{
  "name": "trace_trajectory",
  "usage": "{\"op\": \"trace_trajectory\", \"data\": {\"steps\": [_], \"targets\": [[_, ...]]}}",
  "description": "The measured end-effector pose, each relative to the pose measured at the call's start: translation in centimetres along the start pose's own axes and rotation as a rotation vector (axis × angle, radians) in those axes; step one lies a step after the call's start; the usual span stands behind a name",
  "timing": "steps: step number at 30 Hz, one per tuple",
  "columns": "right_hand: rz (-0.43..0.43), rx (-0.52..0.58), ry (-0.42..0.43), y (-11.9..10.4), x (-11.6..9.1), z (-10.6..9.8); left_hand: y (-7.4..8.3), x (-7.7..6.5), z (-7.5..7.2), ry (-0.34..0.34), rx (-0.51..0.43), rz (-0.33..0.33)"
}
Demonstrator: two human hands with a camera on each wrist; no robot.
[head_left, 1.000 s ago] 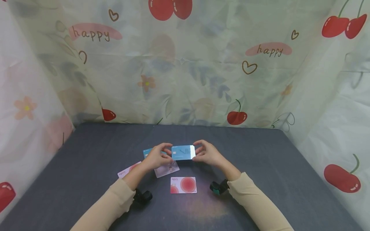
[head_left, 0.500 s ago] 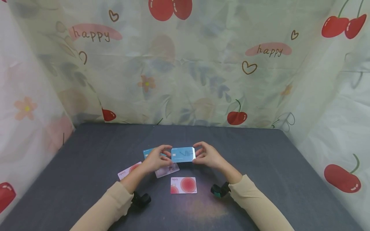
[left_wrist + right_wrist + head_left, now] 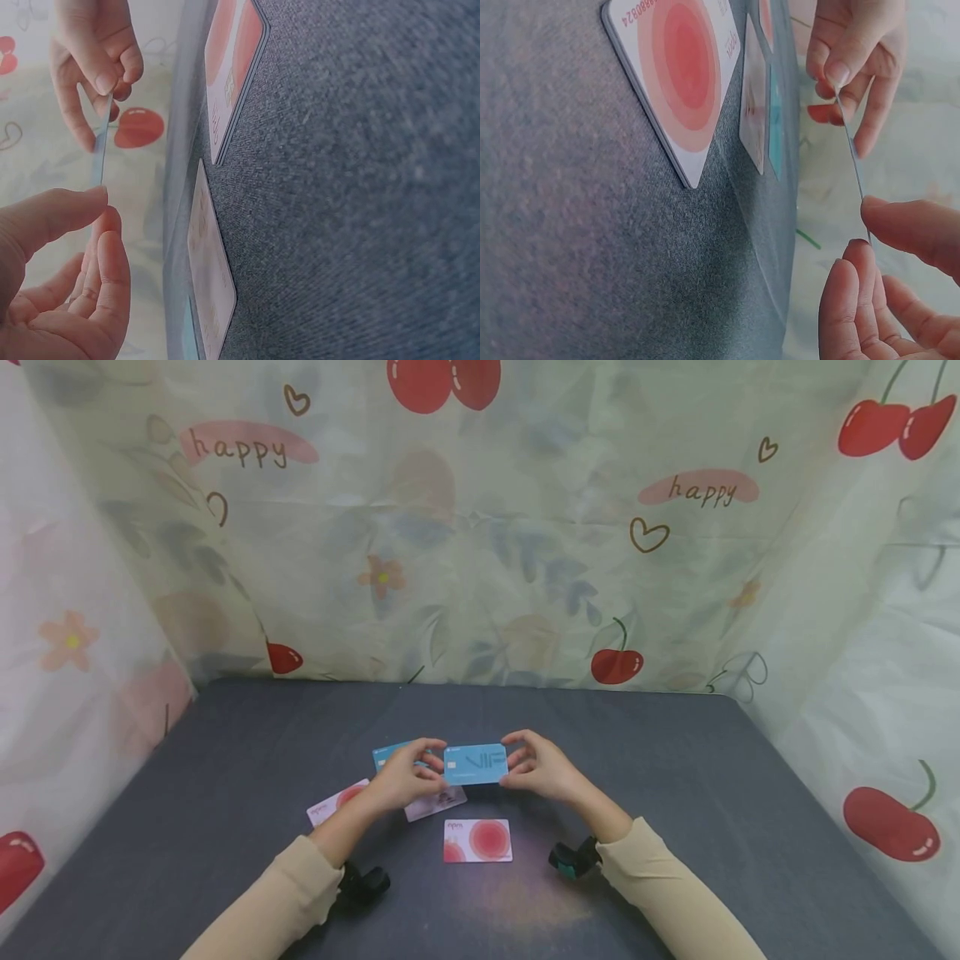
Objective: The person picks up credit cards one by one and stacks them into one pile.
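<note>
A blue bank card (image 3: 476, 765) is held up off the table between both hands, its face toward the head camera. The left hand (image 3: 408, 777) pinches its left edge with thumb and fingertips. At the opposite end, the right hand (image 3: 545, 768) grips the right edge in the same way. In the left wrist view the card (image 3: 100, 159) shows nearly edge-on as a thin strip. Below it on the table lies a small stack of white cards with red circles (image 3: 477, 841). A pale pink card (image 3: 435, 803) is partly hidden by the left hand.
Another blue card (image 3: 386, 754) lies behind the left hand. A white and red card (image 3: 330, 806) lies left of the left wrist, partly covered by it. The dark grey table (image 3: 675, 793) ends at a printed cloth backdrop (image 3: 480, 568).
Both hands have lowered the blue card slightly toward the body. Its tilt has shifted, and the bright glare at its right end has gone. The cards on the table have stayed put.
</note>
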State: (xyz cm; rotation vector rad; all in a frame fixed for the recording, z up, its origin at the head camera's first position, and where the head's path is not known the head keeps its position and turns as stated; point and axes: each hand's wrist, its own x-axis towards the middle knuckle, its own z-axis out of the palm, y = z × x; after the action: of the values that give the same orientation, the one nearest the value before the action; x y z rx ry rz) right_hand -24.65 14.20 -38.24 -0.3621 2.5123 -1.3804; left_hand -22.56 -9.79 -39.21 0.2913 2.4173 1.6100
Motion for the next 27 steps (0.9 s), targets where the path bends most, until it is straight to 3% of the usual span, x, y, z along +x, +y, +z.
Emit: {"op": "trace_trajectory", "data": {"steps": [18, 27], "targets": [[-0.006, -0.003, -0.016, 0.2, -0.7, 0.0, -0.5, -0.5, 0.0, -0.021, 0.043, 0.020], [-0.008, -0.006, -0.020, 0.4, -1.2, 0.2, -0.6, -1.0, 0.0, -0.049, 0.057, 0.076]]}}
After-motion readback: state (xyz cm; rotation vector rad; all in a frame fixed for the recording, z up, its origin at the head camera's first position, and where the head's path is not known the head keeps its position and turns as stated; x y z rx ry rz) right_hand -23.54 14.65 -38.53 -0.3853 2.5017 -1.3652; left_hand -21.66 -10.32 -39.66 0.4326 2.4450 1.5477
